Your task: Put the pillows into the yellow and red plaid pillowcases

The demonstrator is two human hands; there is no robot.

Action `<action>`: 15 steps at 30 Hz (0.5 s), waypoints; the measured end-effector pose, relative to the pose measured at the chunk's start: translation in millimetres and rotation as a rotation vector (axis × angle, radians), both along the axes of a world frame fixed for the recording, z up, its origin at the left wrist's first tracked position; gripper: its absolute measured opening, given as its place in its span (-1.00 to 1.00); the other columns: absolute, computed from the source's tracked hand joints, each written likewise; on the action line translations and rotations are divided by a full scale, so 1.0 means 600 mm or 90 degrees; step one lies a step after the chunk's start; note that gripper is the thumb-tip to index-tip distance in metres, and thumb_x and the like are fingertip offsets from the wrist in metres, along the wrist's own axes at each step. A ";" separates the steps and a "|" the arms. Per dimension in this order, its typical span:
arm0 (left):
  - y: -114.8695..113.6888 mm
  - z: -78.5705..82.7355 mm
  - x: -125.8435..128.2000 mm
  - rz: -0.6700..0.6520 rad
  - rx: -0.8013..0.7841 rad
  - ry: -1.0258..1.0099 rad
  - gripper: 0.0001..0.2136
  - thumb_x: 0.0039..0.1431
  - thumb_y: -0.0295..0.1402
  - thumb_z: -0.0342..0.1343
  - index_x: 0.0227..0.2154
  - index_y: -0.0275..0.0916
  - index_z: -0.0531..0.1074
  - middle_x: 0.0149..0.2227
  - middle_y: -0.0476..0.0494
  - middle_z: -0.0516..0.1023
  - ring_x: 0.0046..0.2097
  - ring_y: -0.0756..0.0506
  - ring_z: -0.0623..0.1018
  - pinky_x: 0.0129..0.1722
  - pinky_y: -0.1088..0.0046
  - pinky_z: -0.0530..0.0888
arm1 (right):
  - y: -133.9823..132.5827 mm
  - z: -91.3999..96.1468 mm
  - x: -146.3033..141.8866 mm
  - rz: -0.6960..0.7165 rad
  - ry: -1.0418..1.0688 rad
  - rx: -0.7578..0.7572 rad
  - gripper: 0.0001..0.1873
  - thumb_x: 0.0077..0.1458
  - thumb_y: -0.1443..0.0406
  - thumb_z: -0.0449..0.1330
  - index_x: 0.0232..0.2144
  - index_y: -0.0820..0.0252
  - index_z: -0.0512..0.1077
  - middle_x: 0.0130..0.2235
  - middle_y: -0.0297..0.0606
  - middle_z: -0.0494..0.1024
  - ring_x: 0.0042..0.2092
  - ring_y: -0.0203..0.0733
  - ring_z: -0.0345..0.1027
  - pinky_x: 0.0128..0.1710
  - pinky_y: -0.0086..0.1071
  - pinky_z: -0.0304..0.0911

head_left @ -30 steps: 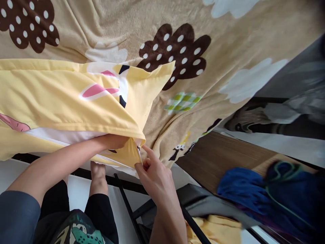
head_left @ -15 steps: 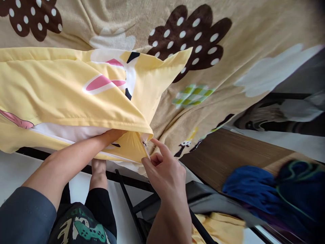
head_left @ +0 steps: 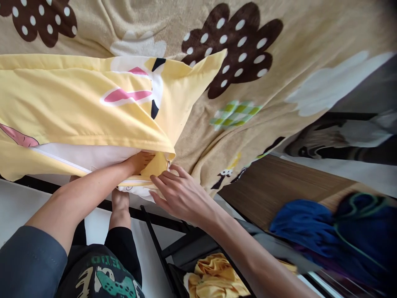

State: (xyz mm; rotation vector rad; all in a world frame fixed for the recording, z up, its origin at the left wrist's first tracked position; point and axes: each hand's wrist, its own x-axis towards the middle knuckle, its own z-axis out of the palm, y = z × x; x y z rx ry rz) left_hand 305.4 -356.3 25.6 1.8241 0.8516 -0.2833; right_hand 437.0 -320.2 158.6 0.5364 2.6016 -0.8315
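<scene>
A yellow pillowcase (head_left: pixel 77 103) with pink and white printed shapes lies along the bed edge, its zippered side open toward me. White filling (head_left: pixel 83 155) shows through the gap. My left hand (head_left: pixel 141 161) reaches inside the opening near the corner, its visible fingers stretched out against the fabric; the fingertips are partly hidden. At the zipper's right end, my right hand (head_left: pixel 175 188) has its fingers on the edge of the pillowcase, pinching it from outside. The white zipper tape (head_left: pixel 62 159) runs along the lower lip of the opening.
Beneath the pillowcase spreads a beige blanket (head_left: pixel 198 136) with brown dotted shapes. A black metal frame (head_left: pixel 155 231) stands below the bed edge. Crumpled yellow cloth (head_left: pixel 217 277) lies beneath my right arm, and dark blue cloth (head_left: pixel 304 223) sits at right by a wooden surface (head_left: pixel 279 178).
My right hand has shifted left and turned, its forearm now slanting in from the lower right. The pillowcase corner has moved slightly left and up. More of my left fingers shows inside the opening.
</scene>
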 end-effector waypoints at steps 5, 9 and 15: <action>-0.017 -0.015 -0.009 -0.036 0.018 0.000 -0.38 0.02 -0.61 0.01 0.22 -0.28 0.24 0.32 -0.17 0.24 0.39 -0.14 0.08 0.39 0.30 0.03 | -0.016 -0.010 -0.022 0.053 -0.230 0.040 -0.75 0.05 0.54 0.09 -0.48 0.27 0.53 -0.51 -0.14 0.53 -0.41 -0.08 0.35 -0.18 -0.19 0.11; -0.029 -0.036 -0.007 -0.044 0.008 0.029 -0.35 -0.01 -0.64 -0.04 0.21 -0.18 0.27 0.32 -0.04 0.26 0.38 -0.08 0.10 0.37 0.29 0.08 | -0.030 -0.023 -0.014 0.058 -0.196 0.059 -0.72 0.04 0.50 0.14 -0.60 0.18 0.53 -0.41 -0.11 0.56 -0.26 -0.03 0.39 -0.12 -0.17 0.13; -0.044 -0.048 0.039 0.113 0.015 0.042 -0.41 0.06 -0.72 -0.17 0.17 -0.28 0.29 0.31 -0.18 0.25 0.37 -0.08 0.13 0.38 0.25 0.05 | -0.029 -0.019 0.005 0.082 -0.164 0.081 -0.73 0.02 0.49 0.15 -0.61 0.18 0.54 -0.36 -0.08 0.61 0.02 0.09 0.34 0.10 -0.07 0.06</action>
